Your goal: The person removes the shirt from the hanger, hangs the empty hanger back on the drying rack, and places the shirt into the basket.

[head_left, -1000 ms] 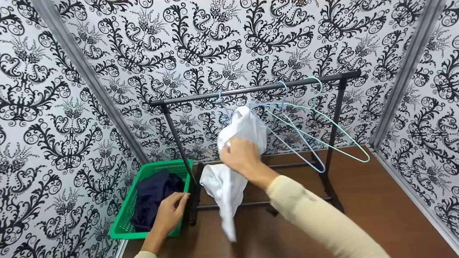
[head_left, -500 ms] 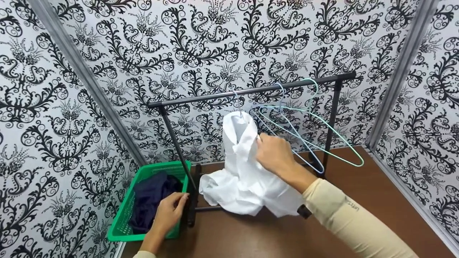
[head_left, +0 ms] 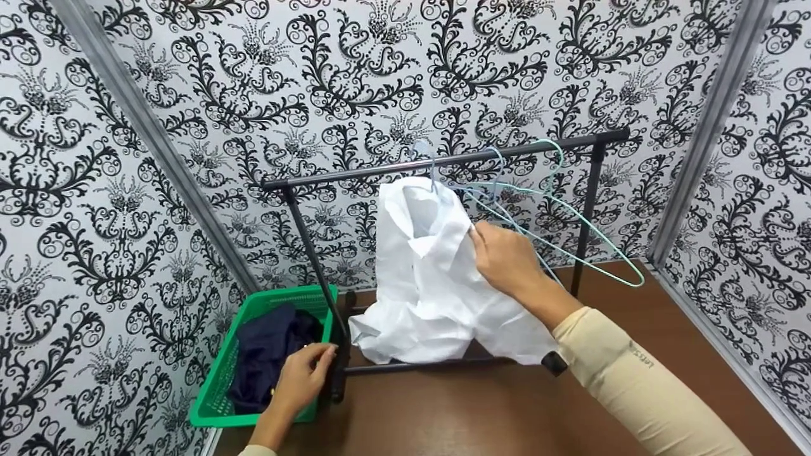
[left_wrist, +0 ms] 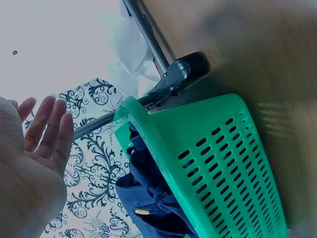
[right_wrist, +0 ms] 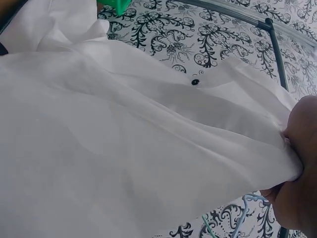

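Note:
A white collared shirt point(head_left: 431, 278) hangs from the clothes rail point(head_left: 380, 169) on a light blue hanger point(head_left: 433, 174), whose lower part is hidden by the cloth. My right hand point(head_left: 510, 259) pinches the shirt at its shoulder, on the right side of the collar. The right wrist view shows the thumb and fingers point(right_wrist: 302, 134) gripping the fabric, with a dark button close by. My left hand point(head_left: 304, 373) is at the right rim of a green basket point(head_left: 206, 411), fingers relaxed and holding nothing. Dark navy clothing point(head_left: 272, 348) lies in that basket.
Right of the shirt, a blue hanger point(head_left: 500, 168) and a mint green hanger point(head_left: 595, 221) hang on the same rail. The rack's dark frame point(head_left: 310, 247) stands on a brown table point(head_left: 437, 411). Patterned walls point(head_left: 380, 76) enclose the back and sides.
My right hand has moved right and now holds the shirt's shoulder. The shirt has spread from a bunched, hanging shape, and its hanger hook sits farther right. My left hand stays nearly still.

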### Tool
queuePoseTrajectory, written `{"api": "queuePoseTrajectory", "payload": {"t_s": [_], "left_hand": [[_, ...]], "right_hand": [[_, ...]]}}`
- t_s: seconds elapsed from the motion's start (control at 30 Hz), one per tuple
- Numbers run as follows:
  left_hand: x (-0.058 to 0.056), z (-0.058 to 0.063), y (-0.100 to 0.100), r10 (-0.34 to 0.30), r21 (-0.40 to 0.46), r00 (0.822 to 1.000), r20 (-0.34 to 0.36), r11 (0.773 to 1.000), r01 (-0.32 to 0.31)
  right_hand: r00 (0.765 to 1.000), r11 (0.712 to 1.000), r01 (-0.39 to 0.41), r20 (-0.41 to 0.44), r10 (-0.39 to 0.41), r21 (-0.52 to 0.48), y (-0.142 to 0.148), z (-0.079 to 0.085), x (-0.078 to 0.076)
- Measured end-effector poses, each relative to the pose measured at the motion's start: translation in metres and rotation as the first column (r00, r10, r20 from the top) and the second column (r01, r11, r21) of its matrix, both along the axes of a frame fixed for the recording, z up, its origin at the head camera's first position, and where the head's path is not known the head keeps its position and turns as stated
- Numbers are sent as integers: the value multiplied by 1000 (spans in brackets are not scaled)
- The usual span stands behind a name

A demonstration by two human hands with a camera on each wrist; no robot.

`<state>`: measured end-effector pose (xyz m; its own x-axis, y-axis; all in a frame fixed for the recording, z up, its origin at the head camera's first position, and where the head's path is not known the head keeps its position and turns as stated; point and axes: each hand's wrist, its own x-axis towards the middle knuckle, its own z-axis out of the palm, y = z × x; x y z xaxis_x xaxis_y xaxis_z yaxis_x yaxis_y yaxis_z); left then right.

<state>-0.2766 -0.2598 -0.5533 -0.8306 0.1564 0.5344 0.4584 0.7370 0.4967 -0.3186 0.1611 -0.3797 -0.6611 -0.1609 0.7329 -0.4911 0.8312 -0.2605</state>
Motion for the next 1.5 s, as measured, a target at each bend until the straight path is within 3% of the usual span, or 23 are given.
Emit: {"api": "queuePoseTrajectory", "payload": {"t_s": [0.23,0.7,0.9,1.07,1.17,1.3,1.4,1.5], "left_hand": [[1,2,-3,4,-35,996,92,999,-1],[5,-9,-1,-34,48,999,43,998,32],[3,-3,2,-50,58,995,91,997,44],[-1,6,9,-61,59,993,99,997,55],[-2,12,17,-80,71,995,57,995,76],[-5,24,32,-112,88,991,-70,989,118],[-9,36,46,-119,90,974,-195,986,139],[-15,53,64,-115,96,943,-311,984,151]], "right_hand": [[999,999,-33,-31,33,-8,5,-7,2],[992,998,-60,-107,60,5,10,-18,2],[985,997,-69,-157,75,45,10,-24,6],[987,992,-108,-114,114,58,13,-34,11],[984,986,-153,-78,158,71,16,-44,13],[973,972,-216,-61,221,91,19,-59,15],[965,962,-259,-19,261,82,19,-67,17],[958,956,-286,48,283,65,20,-73,19]]}}
